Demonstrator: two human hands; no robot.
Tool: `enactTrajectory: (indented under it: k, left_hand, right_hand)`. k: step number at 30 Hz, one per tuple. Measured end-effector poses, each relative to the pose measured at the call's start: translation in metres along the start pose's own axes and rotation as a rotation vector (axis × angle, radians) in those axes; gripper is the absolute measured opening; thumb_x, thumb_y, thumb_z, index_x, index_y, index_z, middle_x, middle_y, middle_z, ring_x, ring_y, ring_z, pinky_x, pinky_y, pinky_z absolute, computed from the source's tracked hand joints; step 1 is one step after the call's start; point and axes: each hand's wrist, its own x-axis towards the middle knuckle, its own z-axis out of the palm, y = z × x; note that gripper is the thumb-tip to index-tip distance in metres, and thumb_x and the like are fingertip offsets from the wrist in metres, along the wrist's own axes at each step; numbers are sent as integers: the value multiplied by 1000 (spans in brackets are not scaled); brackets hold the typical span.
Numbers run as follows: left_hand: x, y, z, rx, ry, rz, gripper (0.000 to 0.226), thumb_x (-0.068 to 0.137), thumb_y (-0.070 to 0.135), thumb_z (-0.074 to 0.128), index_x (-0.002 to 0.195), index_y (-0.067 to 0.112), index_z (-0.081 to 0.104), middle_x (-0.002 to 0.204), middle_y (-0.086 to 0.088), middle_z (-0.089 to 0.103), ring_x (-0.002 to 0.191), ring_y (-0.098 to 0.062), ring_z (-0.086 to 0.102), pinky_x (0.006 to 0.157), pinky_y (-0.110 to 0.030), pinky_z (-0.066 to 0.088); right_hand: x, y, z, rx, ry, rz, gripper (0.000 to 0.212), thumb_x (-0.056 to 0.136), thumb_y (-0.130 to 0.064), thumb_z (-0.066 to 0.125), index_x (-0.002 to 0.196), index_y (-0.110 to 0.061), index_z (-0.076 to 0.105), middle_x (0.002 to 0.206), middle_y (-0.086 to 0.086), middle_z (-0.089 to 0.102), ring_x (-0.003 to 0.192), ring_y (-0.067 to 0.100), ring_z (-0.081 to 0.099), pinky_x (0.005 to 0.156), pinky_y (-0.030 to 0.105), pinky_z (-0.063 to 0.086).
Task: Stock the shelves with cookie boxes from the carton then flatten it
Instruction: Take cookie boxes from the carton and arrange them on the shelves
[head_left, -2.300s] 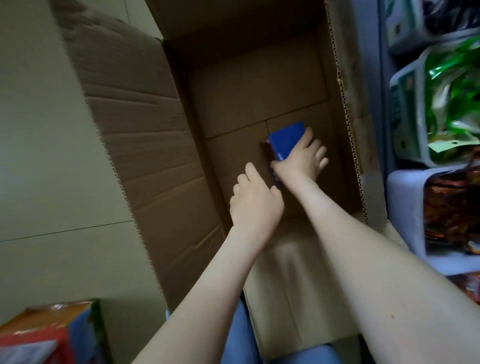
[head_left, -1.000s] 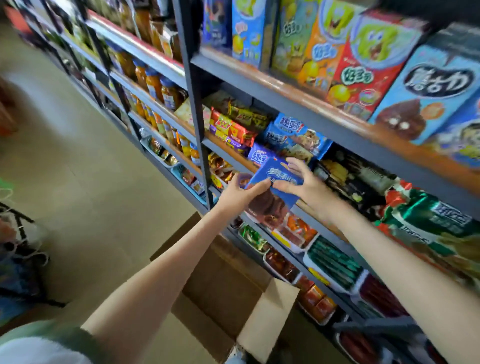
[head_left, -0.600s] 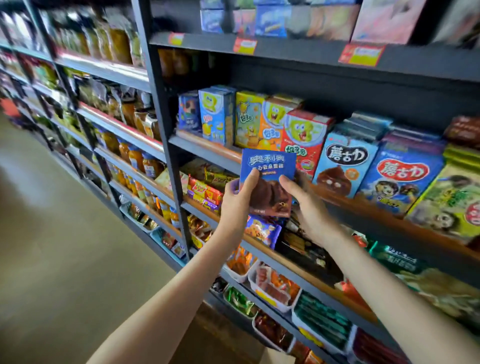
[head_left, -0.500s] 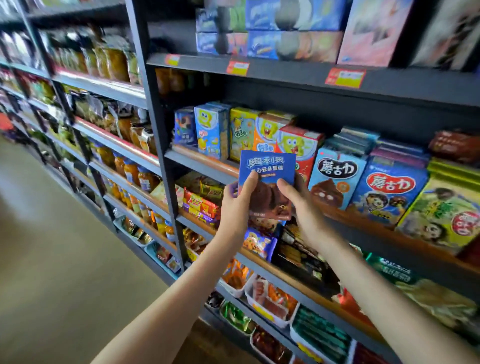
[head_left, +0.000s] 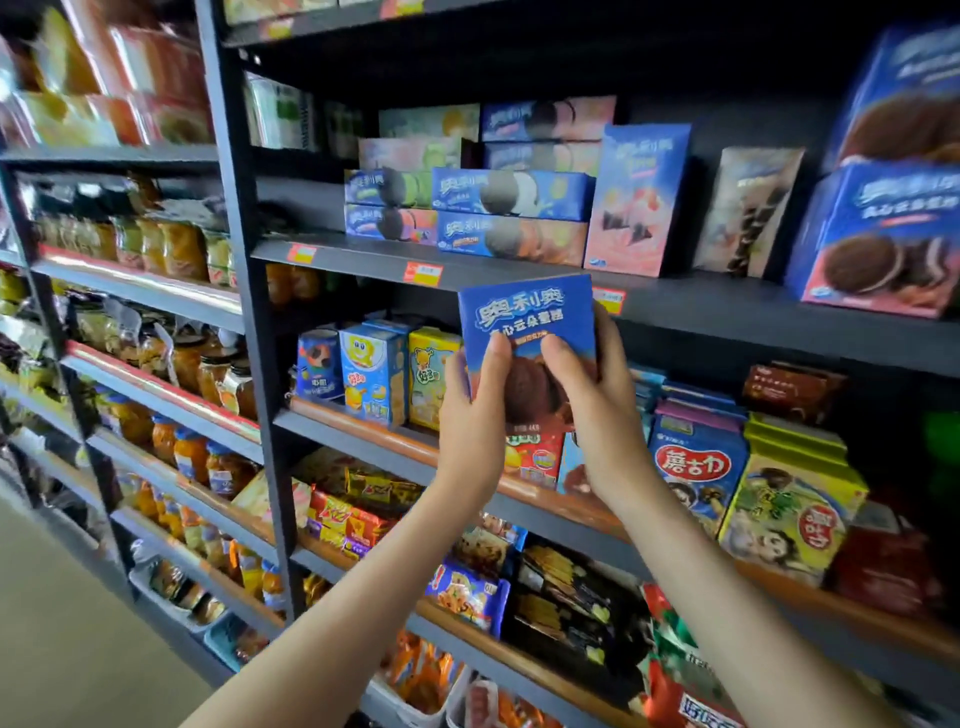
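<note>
**Current state.** The cookie box (head_left: 524, 322) is held upright, just right of centre frame, printed face toward the camera. The left hand (head_left: 475, 415) grips its left edge and the right hand (head_left: 597, 410) grips its right edge. Both thumbs lie on the front face, and the fingers wrap out of sight behind the box. The box touches no shelf.

**Change.** About two seconds ago both hands were inside the carton, with the right hand closing on this box. The box has since been raised past the middle shelf (head_left: 363, 431). Its top edge now overlaps the front lip of the upper shelf (head_left: 363, 257), between two price tags (head_left: 423, 274). The carton has left the frame.

**Meaning for the task.**
- One box is in transit from carton to shelf; placement is not yet done.
- The upper shelf carries stacked blue boxes (head_left: 511, 195) and a pink upright box (head_left: 636, 202) with matching lettering, so it is the probable destination.
- Bare shelf surface shows in front of these. Whether it is deep enough for the box cannot be told.
- The box must probably rise clear of the lip before it goes in.
- The carton's remaining contents cannot be checked from this view, so flattening is probably some way off.
</note>
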Motion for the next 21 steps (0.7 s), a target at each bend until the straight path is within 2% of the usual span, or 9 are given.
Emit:
enactTrajectory:
  k: [2, 4, 7, 9, 11, 15, 17, 18, 21]
  left_hand:
    - [9, 15, 12, 14, -52, 68, 15, 93, 44, 52, 102, 33, 57, 101, 10, 68, 94, 1, 65, 78, -16, 49]
    - [17, 29, 27, -16, -88, 114, 25, 90, 46, 54, 106, 28, 58, 102, 9, 70, 99, -6, 66, 84, -23, 50]
    - [24, 48, 55, -63, -91, 143, 17, 92, 42, 54, 101, 30, 60, 96, 10, 71, 93, -4, 67, 83, -25, 50]
    - [27, 57, 72, -68, -103, 154, 24, 89, 49, 56, 101, 29, 60, 95, 9, 71, 92, -6, 67, 83, -28, 50]
    - [30, 65, 90, -37, -117, 172, 40, 82, 58, 56, 108, 27, 59, 100, 8, 69, 97, -8, 66, 88, -31, 49]
    - [35, 79, 130, -29, -184, 162, 66, 79, 66, 54, 128, 23, 48, 122, 10, 58, 109, -5, 56, 93, -25, 41]
    - [38, 84, 150, -2, -228, 152, 61, 86, 60, 52, 131, 21, 43, 120, 10, 54, 111, -6, 53, 91, -24, 36]
    - [39, 87, 159, 9, -249, 156, 56, 87, 58, 51, 128, 20, 45, 114, 11, 56, 107, -5, 55, 88, -22, 37]
    - [43, 91, 186, 39, -314, 144, 40, 88, 57, 49, 111, 25, 45, 94, 21, 53, 84, 12, 49, 73, -16, 36]
  right_hand:
    - [11, -18, -5, -14, 31, -56, 59, 76, -41, 65, 130, -25, 49, 125, 2, 62, 115, 19, 60, 101, 50, 44]
    - [22, -37, -11, -23, 63, -102, 53, 75, -40, 65, 125, -30, 51, 122, 0, 64, 112, 18, 61, 100, 49, 45]
    - [37, -62, -23, -64, 80, -152, 53, 77, -40, 65, 127, -29, 51, 120, 0, 65, 111, 18, 62, 99, 47, 47]
    - [45, -75, -34, -84, 95, -168, 50, 81, -36, 64, 128, -25, 51, 119, 0, 65, 109, 18, 63, 98, 45, 48]
    - [53, -87, -47, -102, 119, -191, 45, 83, -33, 61, 127, -25, 52, 117, -1, 66, 107, 15, 64, 95, 39, 51]
    - [68, -111, -76, -100, 163, -235, 33, 92, -21, 60, 125, -22, 53, 115, -1, 67, 103, 11, 65, 85, 23, 52]
    - [77, -122, -93, -130, 180, -245, 30, 91, -26, 61, 120, -27, 55, 111, -4, 69, 102, 11, 65, 87, 27, 51]
    - [81, -127, -102, -155, 187, -254, 31, 87, -32, 63, 117, -32, 56, 110, -7, 69, 103, 11, 65, 91, 32, 51]
    - [88, -138, -125, -204, 240, -259, 42, 79, -44, 62, 120, -36, 55, 114, -8, 68, 107, 13, 64, 97, 44, 49]
